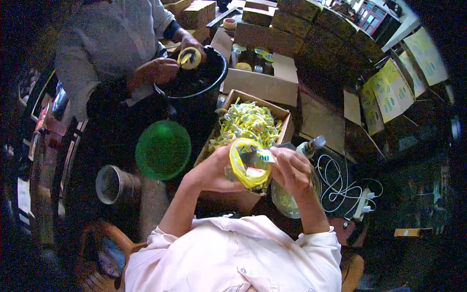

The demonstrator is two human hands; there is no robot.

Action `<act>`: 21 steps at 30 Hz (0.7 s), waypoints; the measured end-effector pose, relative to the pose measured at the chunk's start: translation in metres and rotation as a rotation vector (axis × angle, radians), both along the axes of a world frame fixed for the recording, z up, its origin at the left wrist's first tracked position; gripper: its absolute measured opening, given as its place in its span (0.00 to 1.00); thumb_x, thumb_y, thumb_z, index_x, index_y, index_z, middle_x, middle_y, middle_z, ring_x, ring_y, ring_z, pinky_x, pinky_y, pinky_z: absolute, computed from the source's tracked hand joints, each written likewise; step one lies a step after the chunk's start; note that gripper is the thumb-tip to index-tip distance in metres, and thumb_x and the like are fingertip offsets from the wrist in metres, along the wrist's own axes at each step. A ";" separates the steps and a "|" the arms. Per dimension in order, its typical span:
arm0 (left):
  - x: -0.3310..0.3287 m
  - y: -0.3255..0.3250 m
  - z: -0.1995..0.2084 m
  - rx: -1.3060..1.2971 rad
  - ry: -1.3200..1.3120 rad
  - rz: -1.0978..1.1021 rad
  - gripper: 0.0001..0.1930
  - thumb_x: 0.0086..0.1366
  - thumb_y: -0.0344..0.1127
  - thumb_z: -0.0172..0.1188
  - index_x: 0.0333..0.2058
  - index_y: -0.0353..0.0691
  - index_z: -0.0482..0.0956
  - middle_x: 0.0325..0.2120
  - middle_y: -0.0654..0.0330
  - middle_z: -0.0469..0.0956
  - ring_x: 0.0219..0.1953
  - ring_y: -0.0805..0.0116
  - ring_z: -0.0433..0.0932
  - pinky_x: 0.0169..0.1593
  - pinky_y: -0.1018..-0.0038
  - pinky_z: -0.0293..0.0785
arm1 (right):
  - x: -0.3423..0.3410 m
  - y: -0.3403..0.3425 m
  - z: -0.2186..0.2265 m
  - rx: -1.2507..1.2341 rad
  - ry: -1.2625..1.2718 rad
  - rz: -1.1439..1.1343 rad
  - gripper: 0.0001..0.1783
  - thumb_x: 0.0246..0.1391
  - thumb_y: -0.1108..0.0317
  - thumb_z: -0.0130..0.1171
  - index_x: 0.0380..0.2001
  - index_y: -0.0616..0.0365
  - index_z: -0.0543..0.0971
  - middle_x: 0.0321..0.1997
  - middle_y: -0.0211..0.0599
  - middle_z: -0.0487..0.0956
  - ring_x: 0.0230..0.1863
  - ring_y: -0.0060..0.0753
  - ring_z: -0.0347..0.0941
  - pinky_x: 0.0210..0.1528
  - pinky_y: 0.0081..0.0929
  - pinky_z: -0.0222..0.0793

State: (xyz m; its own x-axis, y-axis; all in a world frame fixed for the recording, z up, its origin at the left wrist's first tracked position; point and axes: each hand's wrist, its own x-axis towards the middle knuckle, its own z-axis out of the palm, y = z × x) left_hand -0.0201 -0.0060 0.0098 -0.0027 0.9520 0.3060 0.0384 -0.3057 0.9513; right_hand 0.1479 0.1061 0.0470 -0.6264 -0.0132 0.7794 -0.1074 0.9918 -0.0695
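Observation:
My left hand point(220, 168) is wrapped around a clear round jar with a yellow printed band point(237, 171) along its rim, tilted so that its open mouth faces up. Beside it, my right hand point(293, 170) pinches a small white strip with green print point(265, 156) at the right of the rim. Whether the strip is joined to the band I cannot tell. Just beyond my hands, a cardboard box point(287, 129) is heaped with crumpled yellow, white and green strips point(248, 121).
A co-worker's hands point(160, 70) hold a yellow-rimmed jar point(189, 58) over a dark tub point(216, 80). A green basin point(163, 150) and a pale bucket point(109, 184) stand left. Another carton point(260, 82) holds jars. Right are a clear bowl point(287, 204), white cable point(331, 187) and power strip point(362, 203).

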 end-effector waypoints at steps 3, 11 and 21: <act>-0.002 0.000 0.008 -0.004 0.030 -0.060 0.30 0.39 0.32 0.66 0.43 0.35 0.65 0.36 0.60 0.73 0.37 0.73 0.71 0.45 0.76 0.66 | -0.003 0.002 -0.007 -0.006 0.077 0.044 0.20 0.39 0.76 0.55 0.40 0.69 0.70 0.30 0.43 0.76 0.31 0.40 0.74 0.34 0.31 0.74; -0.005 0.004 0.011 -0.349 -0.195 -0.407 0.19 0.42 0.30 0.64 0.36 0.37 0.71 0.31 0.64 0.73 0.33 0.78 0.70 0.39 0.79 0.67 | 0.002 0.005 -0.015 -0.029 0.112 0.051 0.17 0.40 0.77 0.55 0.38 0.68 0.72 0.30 0.44 0.76 0.31 0.40 0.75 0.34 0.31 0.74; -0.001 0.045 -0.064 -0.210 -0.403 -1.046 0.17 0.42 0.37 0.62 0.30 0.32 0.72 0.22 0.59 0.73 0.22 0.71 0.69 0.27 0.78 0.66 | 0.008 0.005 -0.017 -0.056 0.113 0.019 0.16 0.37 0.79 0.56 0.35 0.68 0.73 0.31 0.45 0.75 0.32 0.41 0.75 0.35 0.32 0.73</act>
State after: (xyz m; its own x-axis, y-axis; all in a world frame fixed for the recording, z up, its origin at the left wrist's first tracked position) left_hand -0.0214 0.0389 -0.0544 0.7603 0.5774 0.2975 -0.4619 0.1587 0.8726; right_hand 0.1554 0.1111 0.0296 -0.5349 0.0212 0.8447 -0.1362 0.9845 -0.1109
